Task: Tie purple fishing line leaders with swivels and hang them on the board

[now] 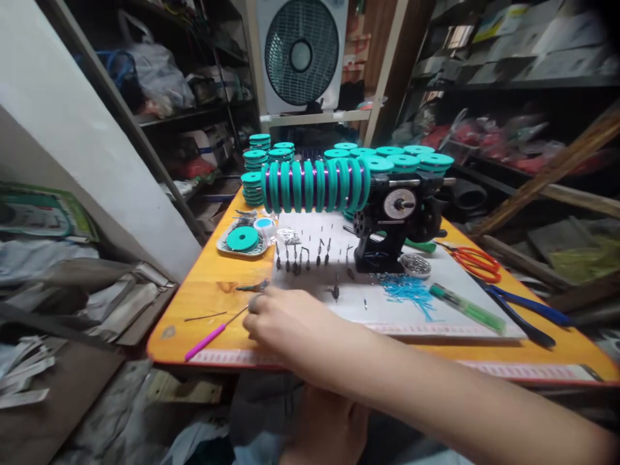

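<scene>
Reaching in from the right, my right hand [281, 320] is at the front left of the table, fingers curled together. A small grey object [256, 303] shows at its fingertips; I cannot make out what it is. Beside the hand lies a thin metal tool with a pink handle [206, 342], and just beyond is a small dark-tipped tool [249, 287]. My left hand [324, 423] is low, below the table edge and partly behind my right forearm; its fingers are blurred. Several small dark weights [295, 265] lie on the white board [314, 226].
A black winding device [394, 219] carries a row of teal spools [314, 186]. More teal spools [390, 158] are stacked behind. Blue tubes [411, 290], a green tube [467, 309], orange-handled scissors [477, 261] and blue-handled pliers [527, 307] lie right. A tray [261, 250] stands left.
</scene>
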`<state>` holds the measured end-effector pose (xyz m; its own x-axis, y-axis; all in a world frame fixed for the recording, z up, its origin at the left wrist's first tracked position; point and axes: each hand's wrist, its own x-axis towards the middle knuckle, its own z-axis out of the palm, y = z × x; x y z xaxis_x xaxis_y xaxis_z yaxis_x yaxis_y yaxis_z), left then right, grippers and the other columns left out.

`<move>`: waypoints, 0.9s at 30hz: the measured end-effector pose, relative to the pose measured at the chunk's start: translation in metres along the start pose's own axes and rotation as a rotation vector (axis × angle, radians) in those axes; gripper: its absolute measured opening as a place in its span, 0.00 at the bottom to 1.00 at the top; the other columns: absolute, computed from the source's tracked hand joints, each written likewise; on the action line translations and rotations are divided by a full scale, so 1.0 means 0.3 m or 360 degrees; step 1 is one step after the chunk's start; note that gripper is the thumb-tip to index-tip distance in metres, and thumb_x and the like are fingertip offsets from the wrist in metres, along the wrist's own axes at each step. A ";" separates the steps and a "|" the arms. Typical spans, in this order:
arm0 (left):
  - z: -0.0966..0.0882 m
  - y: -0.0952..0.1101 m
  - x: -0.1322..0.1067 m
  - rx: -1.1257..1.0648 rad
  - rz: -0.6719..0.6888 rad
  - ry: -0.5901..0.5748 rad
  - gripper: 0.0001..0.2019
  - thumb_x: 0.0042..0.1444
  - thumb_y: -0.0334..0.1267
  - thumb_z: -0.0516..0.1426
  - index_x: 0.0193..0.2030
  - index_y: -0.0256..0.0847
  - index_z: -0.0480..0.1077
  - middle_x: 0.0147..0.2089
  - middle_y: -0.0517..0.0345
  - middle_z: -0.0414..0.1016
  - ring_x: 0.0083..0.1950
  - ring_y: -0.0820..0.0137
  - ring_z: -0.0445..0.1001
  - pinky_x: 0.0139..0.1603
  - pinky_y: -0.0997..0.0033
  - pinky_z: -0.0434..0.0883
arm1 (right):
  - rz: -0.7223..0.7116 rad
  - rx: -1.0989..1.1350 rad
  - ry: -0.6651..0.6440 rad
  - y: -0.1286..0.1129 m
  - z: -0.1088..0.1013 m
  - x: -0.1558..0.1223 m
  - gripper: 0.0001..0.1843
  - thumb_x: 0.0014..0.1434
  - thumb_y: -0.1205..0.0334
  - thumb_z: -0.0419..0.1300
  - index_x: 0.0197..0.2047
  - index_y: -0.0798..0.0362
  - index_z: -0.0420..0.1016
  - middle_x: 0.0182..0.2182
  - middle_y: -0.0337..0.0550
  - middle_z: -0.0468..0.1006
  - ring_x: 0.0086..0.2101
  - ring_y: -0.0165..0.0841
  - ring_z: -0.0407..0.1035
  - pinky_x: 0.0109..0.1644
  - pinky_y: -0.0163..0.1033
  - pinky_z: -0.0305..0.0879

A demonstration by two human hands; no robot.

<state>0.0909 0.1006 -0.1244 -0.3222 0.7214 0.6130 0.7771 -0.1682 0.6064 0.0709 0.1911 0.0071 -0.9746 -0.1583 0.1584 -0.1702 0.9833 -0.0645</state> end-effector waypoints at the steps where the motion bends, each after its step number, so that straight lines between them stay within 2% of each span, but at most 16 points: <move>1: 0.012 -0.004 -0.012 0.0033 -0.0016 0.0009 0.19 0.60 0.30 0.52 0.56 0.44 0.74 0.46 0.45 0.81 0.47 0.51 0.80 0.48 0.50 0.78 | -0.0054 -0.0030 -0.0038 -0.007 0.026 0.073 0.06 0.60 0.75 0.61 0.37 0.57 0.79 0.35 0.49 0.79 0.36 0.41 0.74 0.30 0.40 0.69; 3: 0.032 -0.012 -0.033 0.0086 -0.0054 0.0062 0.21 0.59 0.29 0.54 0.57 0.48 0.74 0.48 0.47 0.82 0.50 0.51 0.79 0.50 0.51 0.78 | -0.0122 -0.0071 -0.0106 -0.022 0.079 0.188 0.09 0.61 0.76 0.58 0.36 0.60 0.80 0.35 0.53 0.79 0.37 0.42 0.75 0.31 0.41 0.70; 5: 0.043 -0.017 -0.041 0.0072 -0.0082 0.0074 0.22 0.57 0.29 0.54 0.57 0.49 0.73 0.47 0.46 0.82 0.50 0.49 0.79 0.49 0.49 0.78 | -0.0202 -0.0076 -0.0195 -0.035 0.116 0.259 0.10 0.62 0.76 0.58 0.33 0.61 0.80 0.32 0.52 0.80 0.36 0.40 0.76 0.33 0.41 0.70; 8: 0.037 -0.013 -0.027 -0.0127 -0.0086 0.0031 0.21 0.58 0.30 0.55 0.57 0.47 0.74 0.44 0.45 0.83 0.47 0.47 0.80 0.48 0.44 0.77 | -0.0260 -0.0042 -0.0264 -0.039 0.112 0.293 0.08 0.59 0.76 0.60 0.30 0.59 0.78 0.30 0.49 0.81 0.33 0.37 0.75 0.32 0.38 0.69; 10: 0.022 -0.004 -0.006 -0.0264 -0.0078 0.0047 0.17 0.58 0.29 0.56 0.51 0.47 0.78 0.42 0.48 0.83 0.44 0.52 0.81 0.46 0.49 0.78 | -0.0252 0.0001 -0.0228 -0.027 0.067 0.268 0.07 0.57 0.77 0.60 0.31 0.58 0.78 0.30 0.48 0.81 0.31 0.35 0.74 0.30 0.36 0.67; 12: 0.007 0.006 0.016 -0.0340 -0.0049 0.0069 0.13 0.58 0.27 0.57 0.43 0.47 0.80 0.40 0.51 0.83 0.39 0.60 0.81 0.40 0.61 0.79 | -0.0209 0.0051 -0.0131 -0.005 -0.004 0.203 0.06 0.57 0.75 0.59 0.36 0.58 0.76 0.32 0.47 0.80 0.29 0.34 0.72 0.27 0.36 0.64; 14: -0.004 0.013 0.034 -0.0421 -0.0018 0.0080 0.10 0.58 0.27 0.59 0.39 0.45 0.79 0.35 0.55 0.82 0.34 0.67 0.79 0.35 0.69 0.77 | -0.0088 0.0170 0.0088 0.020 -0.080 0.100 0.08 0.57 0.73 0.58 0.42 0.58 0.73 0.34 0.45 0.77 0.28 0.32 0.70 0.27 0.35 0.63; 16: -0.006 0.015 0.045 -0.0485 -0.0006 0.0100 0.07 0.57 0.27 0.61 0.37 0.43 0.78 0.32 0.56 0.80 0.33 0.69 0.78 0.34 0.72 0.75 | 0.0145 0.0627 0.0582 0.039 -0.133 -0.031 0.11 0.53 0.77 0.59 0.38 0.56 0.71 0.28 0.37 0.73 0.28 0.29 0.67 0.30 0.33 0.64; 18: -0.004 0.016 0.049 -0.0561 -0.0002 0.0138 0.06 0.57 0.28 0.62 0.37 0.42 0.78 0.31 0.57 0.78 0.32 0.70 0.77 0.34 0.72 0.74 | 0.0379 0.1173 0.0843 0.046 -0.141 -0.169 0.09 0.59 0.76 0.57 0.40 0.52 0.71 0.32 0.36 0.75 0.30 0.27 0.71 0.34 0.31 0.68; 20: -0.001 0.017 0.049 -0.0641 -0.0008 0.0177 0.06 0.58 0.27 0.61 0.38 0.42 0.76 0.32 0.58 0.78 0.33 0.71 0.76 0.34 0.73 0.72 | 0.0592 0.1500 0.1102 0.037 -0.101 -0.294 0.06 0.64 0.69 0.59 0.42 0.49 0.73 0.37 0.37 0.76 0.35 0.29 0.74 0.38 0.32 0.72; 22: -0.005 0.024 0.052 -0.0712 -0.0085 0.0216 0.07 0.58 0.26 0.61 0.37 0.42 0.74 0.32 0.60 0.76 0.34 0.72 0.75 0.36 0.74 0.71 | 0.0796 0.1706 0.1300 0.013 -0.027 -0.387 0.05 0.65 0.67 0.60 0.41 0.47 0.73 0.37 0.37 0.76 0.37 0.28 0.75 0.41 0.31 0.73; 24: -0.014 0.035 0.058 -0.0801 -0.0286 0.0249 0.07 0.58 0.25 0.61 0.34 0.42 0.73 0.32 0.61 0.75 0.35 0.72 0.74 0.38 0.75 0.70 | 0.0964 0.1874 0.1481 -0.020 0.057 -0.445 0.04 0.66 0.66 0.59 0.41 0.46 0.72 0.37 0.37 0.77 0.39 0.29 0.75 0.44 0.31 0.74; 27: -0.029 0.050 0.070 -0.1000 -0.0596 0.0268 0.05 0.58 0.30 0.62 0.32 0.43 0.75 0.30 0.62 0.71 0.33 0.73 0.71 0.36 0.76 0.68 | 0.1111 0.2086 0.1730 -0.071 0.164 -0.478 0.03 0.66 0.65 0.60 0.40 0.47 0.72 0.38 0.38 0.79 0.42 0.32 0.77 0.48 0.36 0.76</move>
<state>0.0910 0.1073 -0.0979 -0.6219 0.7020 0.3471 0.1602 -0.3199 0.9338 0.2072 0.1885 -0.0629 -0.4866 0.8440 0.2254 -0.3338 0.0588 -0.9408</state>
